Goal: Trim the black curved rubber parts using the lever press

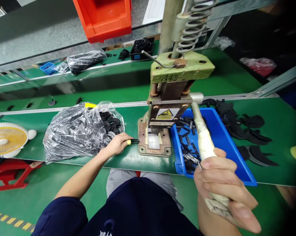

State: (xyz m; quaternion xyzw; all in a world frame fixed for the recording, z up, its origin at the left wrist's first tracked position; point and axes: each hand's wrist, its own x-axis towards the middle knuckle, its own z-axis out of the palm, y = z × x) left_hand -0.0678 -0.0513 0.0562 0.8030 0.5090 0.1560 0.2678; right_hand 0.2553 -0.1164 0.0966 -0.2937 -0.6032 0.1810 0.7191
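My right hand is wrapped around the lever handle of a hand press, a grip bound in pale tape. The press stands upright on the green bench, with a yellow warning label on its ram block. My left hand is closed on a small black piece, which juts out toward the left edge of the press's base plate; its exact shape is too small to tell. Yellow covering shows on one finger. In the base lies a pale, shiny die block.
Left of the press sits a clear plastic bag of black curved pieces. A blue bin with small black parts is on the right, beside piled black curved pieces. A fan stands far left; a red bin overhangs above.
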